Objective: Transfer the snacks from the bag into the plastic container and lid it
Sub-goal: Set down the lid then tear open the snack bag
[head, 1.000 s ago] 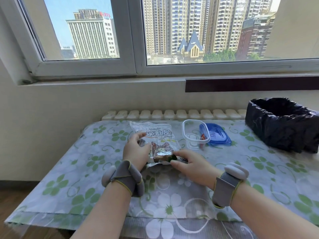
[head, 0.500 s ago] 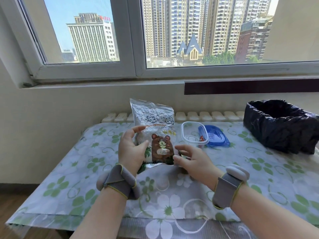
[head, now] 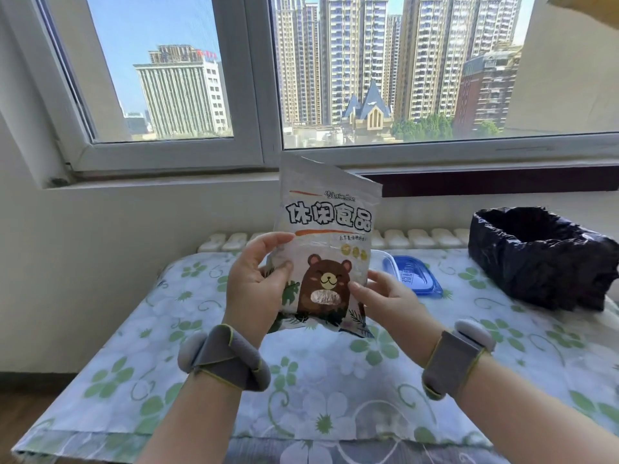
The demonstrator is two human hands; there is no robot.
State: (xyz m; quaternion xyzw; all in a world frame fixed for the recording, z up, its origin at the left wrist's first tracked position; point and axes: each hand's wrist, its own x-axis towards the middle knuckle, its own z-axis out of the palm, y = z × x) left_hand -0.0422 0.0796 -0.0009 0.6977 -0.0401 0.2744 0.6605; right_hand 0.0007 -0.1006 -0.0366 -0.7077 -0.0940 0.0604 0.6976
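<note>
a high-rise flat — floral-clothed table [head: 134,373] under a window [head: 254,78] facing apartment towers [head: 351,55].

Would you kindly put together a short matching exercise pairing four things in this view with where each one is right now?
Things:
1. snack bag
2. blue lid
3. black-lined bin
4. plastic container

Places:
A. at the table's far right
B. held upright above the table in both hands
C. flat on the table, right of the bag
D. mostly hidden behind the bag, only its rim showing

Pairs: 1-B, 2-C, 3-A, 4-D
</note>
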